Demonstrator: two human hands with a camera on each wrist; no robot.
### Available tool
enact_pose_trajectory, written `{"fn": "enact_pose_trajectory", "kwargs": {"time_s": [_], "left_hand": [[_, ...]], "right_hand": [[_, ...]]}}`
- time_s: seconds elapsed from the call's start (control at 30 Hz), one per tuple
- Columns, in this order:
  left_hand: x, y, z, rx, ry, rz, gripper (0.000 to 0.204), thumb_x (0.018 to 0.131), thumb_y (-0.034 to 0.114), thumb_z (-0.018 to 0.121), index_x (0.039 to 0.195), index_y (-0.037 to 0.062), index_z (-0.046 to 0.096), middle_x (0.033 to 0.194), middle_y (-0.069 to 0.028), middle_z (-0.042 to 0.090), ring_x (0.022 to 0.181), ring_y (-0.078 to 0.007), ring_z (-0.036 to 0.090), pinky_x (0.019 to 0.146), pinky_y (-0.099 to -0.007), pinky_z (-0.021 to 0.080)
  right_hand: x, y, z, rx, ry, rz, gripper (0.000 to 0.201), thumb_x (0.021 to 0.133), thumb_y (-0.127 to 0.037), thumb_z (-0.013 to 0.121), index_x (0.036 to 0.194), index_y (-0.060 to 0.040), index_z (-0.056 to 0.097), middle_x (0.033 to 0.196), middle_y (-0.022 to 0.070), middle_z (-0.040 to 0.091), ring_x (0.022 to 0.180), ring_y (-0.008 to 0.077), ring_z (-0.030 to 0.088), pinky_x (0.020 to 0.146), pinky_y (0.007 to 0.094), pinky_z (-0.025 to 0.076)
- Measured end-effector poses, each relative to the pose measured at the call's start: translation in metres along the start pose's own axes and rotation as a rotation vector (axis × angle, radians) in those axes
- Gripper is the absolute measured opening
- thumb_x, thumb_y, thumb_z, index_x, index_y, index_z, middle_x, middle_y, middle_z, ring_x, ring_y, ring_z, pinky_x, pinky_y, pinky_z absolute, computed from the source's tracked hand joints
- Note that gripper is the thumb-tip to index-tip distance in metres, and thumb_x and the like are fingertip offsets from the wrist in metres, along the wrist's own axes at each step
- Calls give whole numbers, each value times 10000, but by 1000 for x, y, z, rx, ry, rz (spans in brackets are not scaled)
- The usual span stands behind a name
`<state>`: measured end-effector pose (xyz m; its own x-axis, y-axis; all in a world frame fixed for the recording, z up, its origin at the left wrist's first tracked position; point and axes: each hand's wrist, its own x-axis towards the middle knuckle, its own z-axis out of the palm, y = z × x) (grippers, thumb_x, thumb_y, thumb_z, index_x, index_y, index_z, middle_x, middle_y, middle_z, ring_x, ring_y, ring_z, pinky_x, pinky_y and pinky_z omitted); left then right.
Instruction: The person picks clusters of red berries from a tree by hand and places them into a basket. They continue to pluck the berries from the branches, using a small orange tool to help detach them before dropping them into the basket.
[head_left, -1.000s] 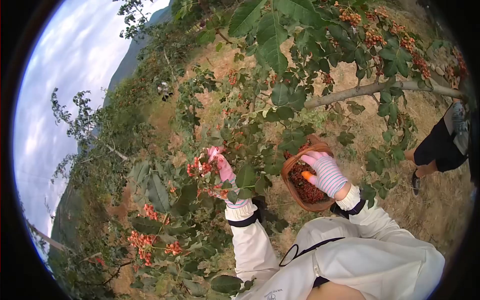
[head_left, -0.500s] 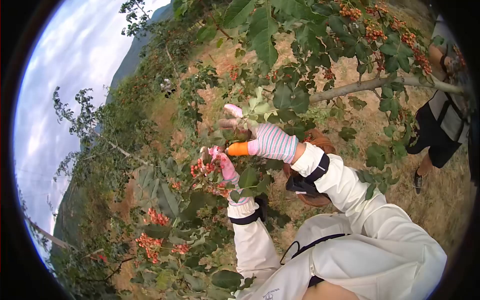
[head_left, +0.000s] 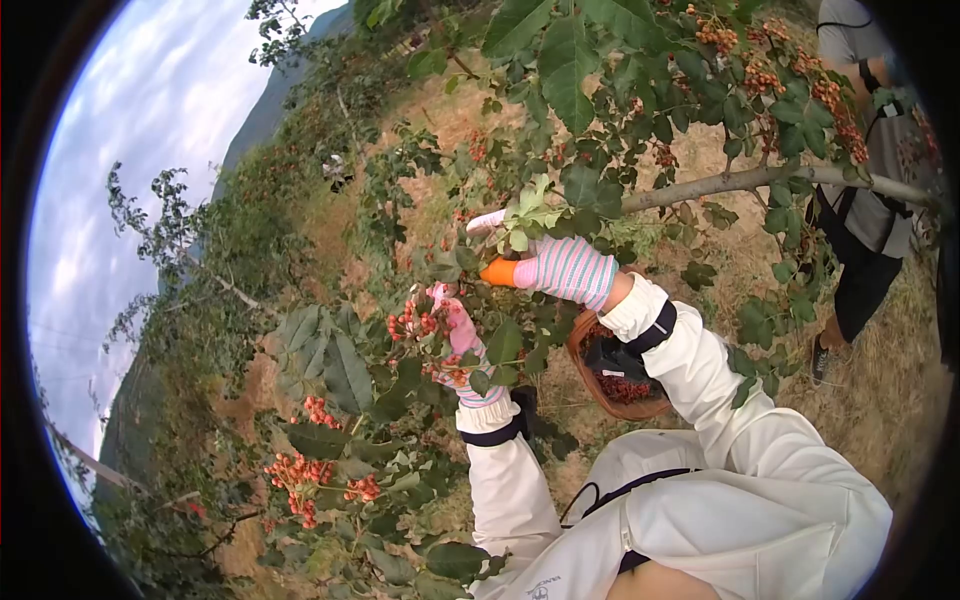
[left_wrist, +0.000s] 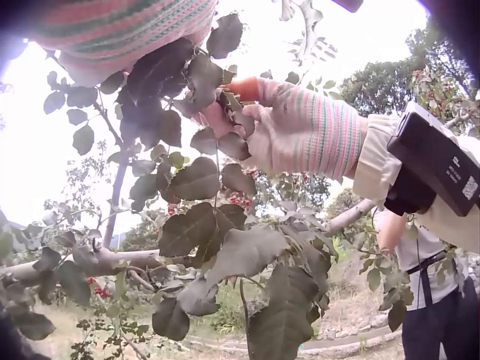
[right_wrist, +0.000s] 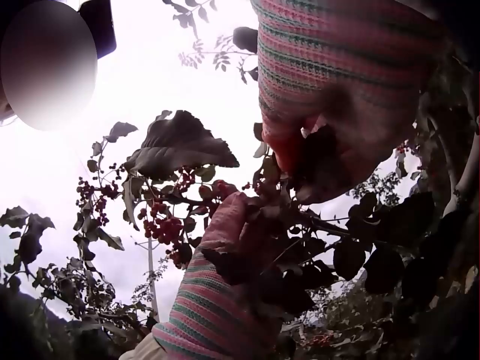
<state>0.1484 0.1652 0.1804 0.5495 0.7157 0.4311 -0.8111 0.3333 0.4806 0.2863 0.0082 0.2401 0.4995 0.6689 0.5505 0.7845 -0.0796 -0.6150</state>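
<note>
My left hand [head_left: 460, 338], in a striped knit glove, holds a berry branch beside a cluster of red berries [head_left: 408, 322]. The right wrist view shows the same left hand [right_wrist: 225, 262] reaching up, fingertips among the berries [right_wrist: 160, 225] and leaves. Right of it, my right hand [head_left: 570, 268], in a matching glove with an orange thumb cover [head_left: 498, 272], pinches a leafy sprig. Pale leaves [head_left: 533, 212] lie over its fingers. Seen from the left wrist, the right thumb [left_wrist: 244, 88] and fingers close in around leaves; what lies deeper between them is hidden.
A woven basket [head_left: 590, 385] of red berries hangs below my right forearm, partly covered by it. A thick branch [head_left: 740, 182] crosses at right, with berry clusters [head_left: 830, 95] above. More clusters [head_left: 300, 475] hang lower left. Another person [head_left: 865, 220] stands at the right edge.
My right hand has left the basket and moved leftward and up into the leaves near my left hand. The left hand stays by its berry cluster. More of the other person shows.
</note>
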Motion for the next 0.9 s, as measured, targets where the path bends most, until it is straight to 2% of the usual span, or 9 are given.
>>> {"fn": "enact_pose_trajectory", "kwargs": {"time_s": [0.1, 0.2, 0.3, 0.37, 0.6, 0.67, 0.73, 0.8, 0.9], "left_hand": [[1, 0, 1, 1, -3, 5, 523, 930, 244, 396, 1372, 18, 235, 1337, -101, 364, 1166, -170, 418, 974, -260, 347], [1, 2, 2, 0, -7, 7, 524, 929, 255, 396, 1371, 20, 240, 1335, -102, 368, 1165, -172, 422, 973, -265, 352], [1, 3, 2, 2, -11, 17, 526, 928, 265, 396, 1369, 22, 245, 1333, -103, 371, 1163, -175, 425, 971, -269, 357], [1, 3, 2, 7, -17, 22, 527, 928, 272, 396, 1368, 24, 248, 1332, -103, 374, 1162, -177, 428, 971, -273, 360], [2, 4, 3, 32, -32, 40, 532, 926, 296, 397, 1365, 29, 259, 1327, -105, 382, 1158, -183, 436, 968, -284, 370], [3, 6, 4, 40, -37, 51, 533, 925, 302, 397, 1364, 30, 262, 1326, -106, 384, 1157, -185, 439, 967, -288, 373], [4, 7, 4, 50, -45, 62, 535, 925, 309, 397, 1363, 32, 266, 1325, -106, 387, 1156, -186, 441, 966, -291, 377], [5, 8, 5, 66, -54, 63, 536, 925, 316, 397, 1362, 33, 269, 1324, -107, 389, 1155, -188, 444, 965, -294, 380], [7, 9, 5, 83, -68, 66, 539, 924, 326, 397, 1360, 35, 274, 1322, -108, 393, 1153, -191, 447, 964, -299, 384]], "right_hand": [[4, -9, -16, 88, -117, -3, 503, 800, -505, 503, 1035, -68, 585, 863, 176, 627, 759, 341, 592, 667, 399, 463], [5, -9, -20, 199, -173, -41, 444, 776, -221, 619, 1192, -91, 532, 1061, 100, 592, 983, 196, 544, 864, 317, 422], [8, 9, -4, 150, -155, -150, 428, 801, -284, 593, 1179, -90, 540, 1012, 88, 605, 930, 197, 561, 823, 314, 436], [-2, -20, -35, 298, -307, 133, 501, 833, -484, 514, 1142, -91, 540, 791, 123, 611, 714, 236, 591, 649, 362, 451], [0, -7, -33, 476, -489, 199, 482, 850, -440, 506, 1162, -74, 528, 805, 40, 575, 666, 134, 506, 616, 275, 436], [-7, 2, -26, 1113, -353, 91, 461, 853, -420, 536, 1153, -70, 548, 852, 14, 579, 706, 110, 507, 624, 252, 435], [1, 7, -31, 1002, -376, 46, 441, 869, -396, 552, 1165, -70, 550, 882, 3, 586, 767, 82, 513, 677, 253, 469], [10, -36, -62, 1171, -399, -81, 716, 785, -452, 651, 1319, -52, 393, 1277, 89, 486, 1145, 164, 483, 920, 298, 447], [30, -22, -46, 1091, -319, 69, 549, 861, -277, 600, 1325, -66, 397, 1265, 83, 498, 1128, 153, 501, 856, 289, 474]]}}
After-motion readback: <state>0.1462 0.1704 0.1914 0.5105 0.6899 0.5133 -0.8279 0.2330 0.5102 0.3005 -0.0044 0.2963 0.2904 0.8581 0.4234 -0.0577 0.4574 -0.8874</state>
